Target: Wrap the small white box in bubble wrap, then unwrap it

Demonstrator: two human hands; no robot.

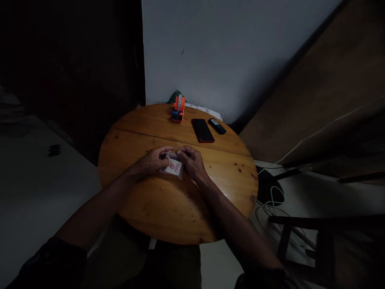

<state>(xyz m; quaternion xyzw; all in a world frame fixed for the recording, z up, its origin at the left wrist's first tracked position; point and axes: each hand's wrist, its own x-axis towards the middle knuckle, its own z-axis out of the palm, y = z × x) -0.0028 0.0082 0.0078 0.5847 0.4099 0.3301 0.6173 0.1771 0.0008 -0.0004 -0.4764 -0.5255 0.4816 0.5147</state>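
A small clear plastic bag (173,167) with a white card or packet bearing pinkish-red print inside it is held between my two hands over the round wooden table. My left hand (154,159) grips the bag's left side, thumb lying across its front. At the upper right edge of the bag, my right hand (191,160) pinches the plastic between thumb and fingers. Exactly what the packet contains I cannot make out in the dim light.
On the wooden table (144,208) stand an orange tape dispenser (178,108), a dark phone (203,130) and a small black handset (217,126). White paper strips (204,109) lie along the wall. A dark wooden stool (323,249) and loose white cables (272,202) are at the right.
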